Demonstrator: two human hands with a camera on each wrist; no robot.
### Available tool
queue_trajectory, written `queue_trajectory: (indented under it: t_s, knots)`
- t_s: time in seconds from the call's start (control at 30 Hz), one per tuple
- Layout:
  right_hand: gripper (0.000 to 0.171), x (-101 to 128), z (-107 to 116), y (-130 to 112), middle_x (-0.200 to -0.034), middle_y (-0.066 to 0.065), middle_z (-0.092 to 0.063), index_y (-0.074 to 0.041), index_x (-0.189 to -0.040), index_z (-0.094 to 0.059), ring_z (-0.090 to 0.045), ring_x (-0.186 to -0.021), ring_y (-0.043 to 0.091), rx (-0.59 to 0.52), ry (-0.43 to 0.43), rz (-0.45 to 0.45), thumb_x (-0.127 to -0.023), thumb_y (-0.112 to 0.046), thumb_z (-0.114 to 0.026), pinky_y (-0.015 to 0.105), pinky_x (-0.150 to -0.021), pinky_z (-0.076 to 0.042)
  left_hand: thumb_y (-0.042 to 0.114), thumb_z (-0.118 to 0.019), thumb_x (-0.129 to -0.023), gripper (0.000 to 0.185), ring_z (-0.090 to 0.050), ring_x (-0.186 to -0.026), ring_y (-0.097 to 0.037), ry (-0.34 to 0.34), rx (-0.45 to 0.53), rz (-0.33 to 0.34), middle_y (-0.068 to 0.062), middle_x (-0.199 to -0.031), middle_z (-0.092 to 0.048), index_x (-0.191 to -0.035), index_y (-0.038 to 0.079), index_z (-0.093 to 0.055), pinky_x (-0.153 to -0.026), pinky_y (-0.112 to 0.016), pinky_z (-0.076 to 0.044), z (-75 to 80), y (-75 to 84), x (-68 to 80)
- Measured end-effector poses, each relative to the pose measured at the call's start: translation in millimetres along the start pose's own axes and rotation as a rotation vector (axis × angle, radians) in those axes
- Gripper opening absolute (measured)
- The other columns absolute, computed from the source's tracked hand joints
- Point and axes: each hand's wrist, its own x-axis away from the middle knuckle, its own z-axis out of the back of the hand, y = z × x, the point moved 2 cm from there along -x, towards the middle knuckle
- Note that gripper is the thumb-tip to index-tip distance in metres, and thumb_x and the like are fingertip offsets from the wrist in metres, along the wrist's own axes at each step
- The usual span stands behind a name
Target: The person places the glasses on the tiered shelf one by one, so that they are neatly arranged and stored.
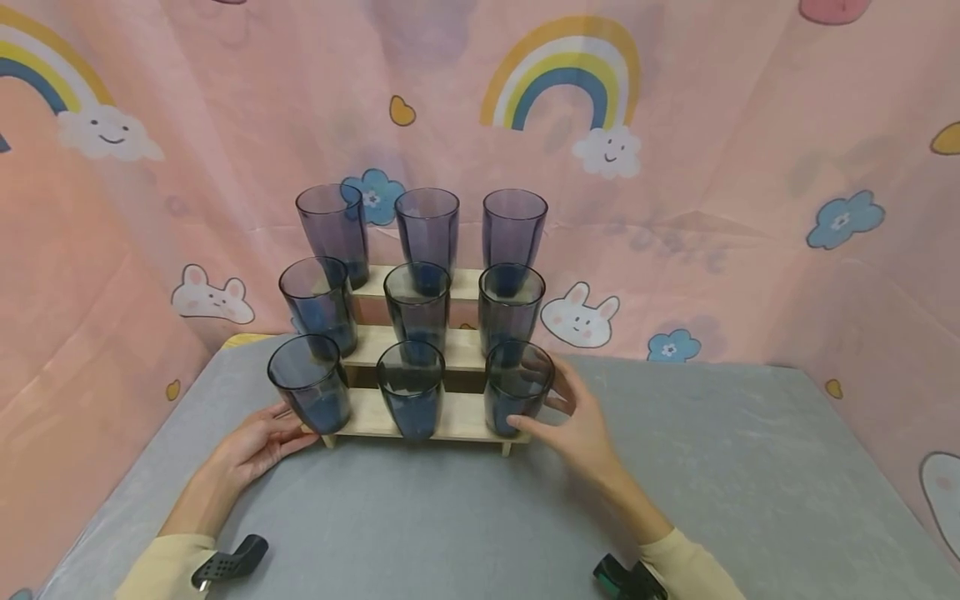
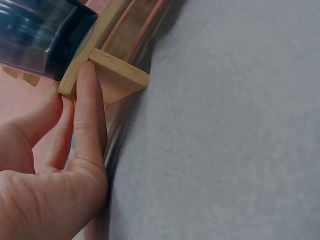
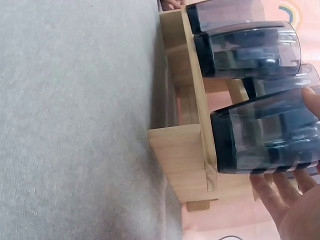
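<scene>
A three-tier wooden stand (image 1: pixel 363 412) carries blue-tinted drinking glasses, three on each tier. My left hand (image 1: pixel 258 442) holds the left end of the lowest tier. In the left wrist view, thumb and fingers pinch the board's edge (image 2: pixel 75 80), close to the base of a glass (image 2: pixel 55 42). At the other end, my right hand (image 1: pixel 585 429) grips the front right glass (image 1: pixel 517 396), thumb in front and fingers around its far side. The right wrist view shows that glass (image 3: pixel 265 135) upright on the lowest tier. Beside it stands the front middle glass (image 1: pixel 411 400).
Grey cloth (image 1: pixel 420 525) covers the table under the stand. A pink printed curtain (image 1: pixel 720 275) hangs behind and at both sides. The middle-row glasses (image 1: pixel 318 308) and back-row glasses (image 1: pixel 427 229) stand close behind the front row.
</scene>
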Motion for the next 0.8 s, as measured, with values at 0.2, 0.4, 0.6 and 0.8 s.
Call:
queue_trajectory:
  t_s: [0.2,0.4,0.6,0.8]
  knots:
    - [0.084,1.2,-1.2,-0.5,-0.136,0.005,-0.057,-0.013,-0.144,-0.045,-0.055,-0.124,0.023,0.026,-0.019,-0.01,-0.072,-0.009,-0.088,0.038,-0.094,-0.053,-0.01,-0.038,-0.101,0.077,-0.067,-0.099,-0.015,-0.006,0.011,0.009,-0.002,-0.105,-0.07,-0.152,0.001,0.018,-0.088,-0.035,-0.057,-0.4,-1.8,-0.7]
    - [0.085,1.2,-1.2,-1.4,-0.14,0.007,-0.053,-0.013,-0.146,-0.043,-0.052,-0.128,0.025,0.044,-0.041,-0.02,-0.074,-0.011,-0.087,0.042,-0.096,-0.052,-0.011,-0.035,-0.101,0.075,-0.067,-0.098,-0.014,-0.005,-0.01,0.005,-0.001,-0.104,-0.07,-0.152,0.0,0.017,-0.087,-0.035,-0.057,0.6,0.1,-3.3]
    - [0.075,3.1,24.2,3.0,-0.149,0.012,-0.042,-0.012,-0.151,-0.035,-0.046,-0.132,0.033,0.146,-0.098,0.023,-0.088,-0.011,-0.074,0.052,-0.1,-0.048,-0.006,-0.041,-0.101,0.072,-0.067,-0.099,-0.016,0.005,-0.2,-0.003,0.002,-0.106,-0.068,-0.152,-0.007,0.01,-0.089,-0.039,-0.057,6.7,-0.2,-2.1]
    - [0.07,3.7,107.7,18.3,-0.146,0.02,-0.043,-0.007,-0.148,-0.039,-0.042,-0.131,0.041,0.594,-0.109,-0.005,-0.091,-0.034,-0.071,0.064,-0.101,-0.039,0.018,-0.046,-0.105,0.061,-0.068,-0.093,-0.022,0.241,-0.778,-0.092,-0.016,-0.112,-0.066,-0.148,-0.016,-0.02,-0.081,-0.039,-0.059,12.7,29.7,14.8]
